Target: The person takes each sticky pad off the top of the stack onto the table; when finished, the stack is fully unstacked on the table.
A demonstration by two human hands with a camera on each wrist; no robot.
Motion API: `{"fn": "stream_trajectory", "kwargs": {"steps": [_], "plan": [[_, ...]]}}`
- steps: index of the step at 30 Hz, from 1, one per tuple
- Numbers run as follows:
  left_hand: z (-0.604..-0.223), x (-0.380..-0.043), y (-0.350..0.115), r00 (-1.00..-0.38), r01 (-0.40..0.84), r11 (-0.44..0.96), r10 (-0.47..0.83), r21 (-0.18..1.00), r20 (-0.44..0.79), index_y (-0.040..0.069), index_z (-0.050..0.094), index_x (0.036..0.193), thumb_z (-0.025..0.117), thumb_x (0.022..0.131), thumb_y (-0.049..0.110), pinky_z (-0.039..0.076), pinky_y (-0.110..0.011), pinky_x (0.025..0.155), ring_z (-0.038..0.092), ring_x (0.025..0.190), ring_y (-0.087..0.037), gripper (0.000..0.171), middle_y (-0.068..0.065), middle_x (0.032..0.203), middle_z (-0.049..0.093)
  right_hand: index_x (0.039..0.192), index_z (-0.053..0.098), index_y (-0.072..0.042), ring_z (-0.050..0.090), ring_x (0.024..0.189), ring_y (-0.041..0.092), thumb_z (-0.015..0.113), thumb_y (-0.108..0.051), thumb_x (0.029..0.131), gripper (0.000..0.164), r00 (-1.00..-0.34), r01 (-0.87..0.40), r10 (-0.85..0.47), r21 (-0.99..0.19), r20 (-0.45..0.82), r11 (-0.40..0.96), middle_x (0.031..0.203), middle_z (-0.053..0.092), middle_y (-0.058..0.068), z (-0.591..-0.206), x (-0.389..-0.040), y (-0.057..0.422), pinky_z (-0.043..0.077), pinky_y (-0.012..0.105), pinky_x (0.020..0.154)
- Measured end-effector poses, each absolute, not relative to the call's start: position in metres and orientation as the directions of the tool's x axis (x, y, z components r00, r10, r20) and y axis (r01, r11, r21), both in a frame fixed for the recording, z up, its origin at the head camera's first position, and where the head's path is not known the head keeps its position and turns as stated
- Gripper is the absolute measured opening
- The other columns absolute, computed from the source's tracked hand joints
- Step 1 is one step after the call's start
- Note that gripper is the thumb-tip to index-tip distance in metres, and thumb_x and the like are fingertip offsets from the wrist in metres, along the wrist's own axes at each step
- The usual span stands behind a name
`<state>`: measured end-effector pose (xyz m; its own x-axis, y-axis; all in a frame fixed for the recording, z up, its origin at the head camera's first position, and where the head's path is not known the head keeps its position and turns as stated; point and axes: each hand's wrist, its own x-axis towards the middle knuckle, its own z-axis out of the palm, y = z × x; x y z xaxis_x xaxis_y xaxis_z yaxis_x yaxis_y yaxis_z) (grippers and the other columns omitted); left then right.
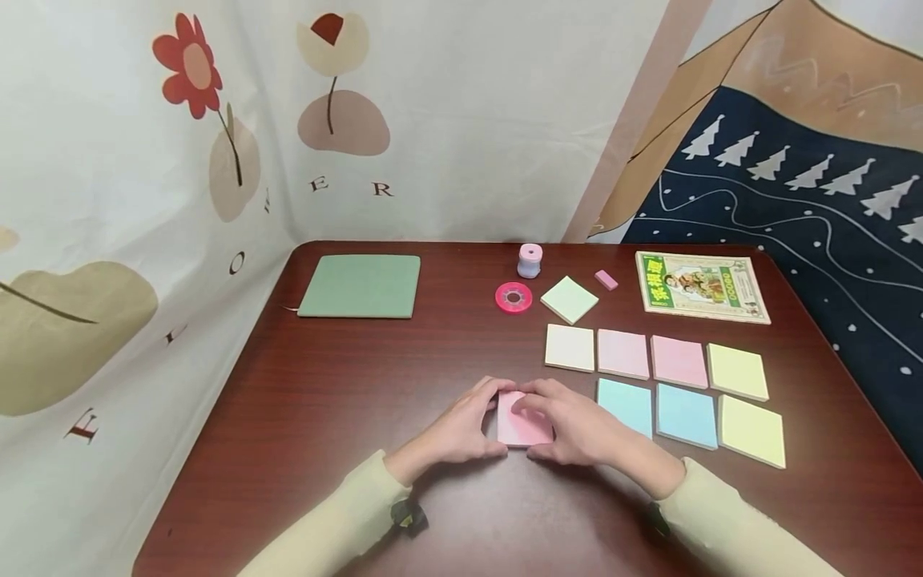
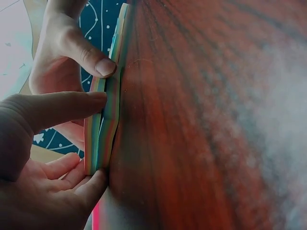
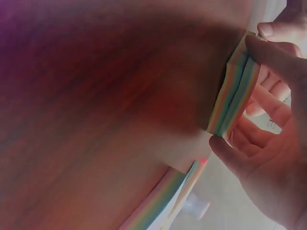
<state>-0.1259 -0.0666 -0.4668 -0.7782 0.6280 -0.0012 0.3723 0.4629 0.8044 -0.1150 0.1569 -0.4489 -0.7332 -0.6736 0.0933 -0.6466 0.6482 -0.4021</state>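
Note:
Both hands grip a stack of sticky notes (image 1: pixel 521 429) with a pink top sheet, low over the table in front of the person. Its edges show coloured stripes in the left wrist view, where a seam divides the stack (image 2: pixel 95 139) into two layers. My left hand (image 1: pixel 469 425) holds the left side, thumb at the near edge and fingers at the far one. On the right side, my right hand (image 1: pixel 577 425) curls its thumb and fingers around the near and far edges, one finger lying over the top. The right wrist view shows the same striped stack (image 3: pixel 235 91) between thumb and fingers.
Two rows of sticky note pads lie to the right, including a blue pad (image 1: pixel 687 415) and a cream pad (image 1: pixel 570 347). Behind them are a pale green pad (image 1: pixel 570 300), pink ring (image 1: pixel 513 297), spool (image 1: pixel 530 261), small pink block (image 1: pixel 606 280) and booklet (image 1: pixel 703 287). A green flat rectangle (image 1: pixel 360 286) lies back left.

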Motion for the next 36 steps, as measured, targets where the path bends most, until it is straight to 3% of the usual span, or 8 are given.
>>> {"fn": "stream_trajectory", "kwargs": {"steps": [7,12,18,25,36], "plan": [[-0.465,-0.126,-0.066,-0.792,0.358,0.517,0.609,0.778,-0.04,0.008,0.044,0.139,0.086,0.07,0.006,0.042,-0.029,0.105,0.052,0.12,-0.016,0.081,-0.002,0.132,0.049,0.114,0.068,-0.018,0.056,0.108,0.019,0.087,-0.032,0.068,0.052,-0.741,-0.622,-0.672,-0.389,0.012,0.679,0.121,0.058,0.003,-0.436,-0.119,0.168,0.052,0.04,0.092],[-0.464,-0.126,-0.066,-0.796,0.37,0.531,0.605,0.762,-0.035,0.011,0.045,0.138,0.084,0.071,0.005,0.045,-0.032,0.103,0.053,0.115,-0.016,0.078,-0.003,0.129,0.051,0.115,0.068,-0.019,0.056,0.107,0.019,0.086,-0.03,0.07,0.05,-0.75,-0.584,-0.661,-0.446,-0.025,0.678,0.123,0.058,0.001,-0.42,-0.127,0.183,0.051,0.04,0.092],[-0.465,-0.125,-0.065,-0.795,0.373,0.523,0.606,0.766,-0.026,0.008,0.046,0.138,0.084,0.071,0.003,0.045,-0.028,0.102,0.054,0.115,-0.017,0.076,-0.005,0.129,0.051,0.117,0.067,-0.017,0.056,0.11,0.023,0.088,-0.028,0.069,0.053,-0.811,-0.522,-0.582,-0.518,0.056,0.677,0.123,0.061,0.004,-0.405,-0.152,0.196,0.05,0.045,0.091],[-0.464,-0.125,-0.065,-0.797,0.358,0.516,0.603,0.778,-0.033,0.007,0.046,0.138,0.084,0.071,0.001,0.045,-0.027,0.102,0.055,0.117,-0.018,0.077,-0.004,0.13,0.051,0.122,0.066,-0.013,0.05,0.123,0.032,0.086,-0.03,0.073,0.056,-0.864,-0.471,-0.495,-0.509,0.098,0.72,0.13,0.058,0.011,-0.415,-0.191,0.184,0.043,0.055,0.101],[-0.466,-0.125,-0.066,-0.787,0.384,0.512,0.617,0.769,-0.017,0.008,0.047,0.137,0.084,0.072,0.001,0.045,-0.025,0.101,0.054,0.117,-0.017,0.076,-0.003,0.13,0.05,0.118,0.067,-0.008,0.051,0.118,0.031,0.085,-0.023,0.073,0.05,-0.786,-0.575,-0.614,-0.455,0.076,0.68,0.125,0.058,0.014,-0.44,-0.227,0.145,0.043,0.047,0.103]]}}
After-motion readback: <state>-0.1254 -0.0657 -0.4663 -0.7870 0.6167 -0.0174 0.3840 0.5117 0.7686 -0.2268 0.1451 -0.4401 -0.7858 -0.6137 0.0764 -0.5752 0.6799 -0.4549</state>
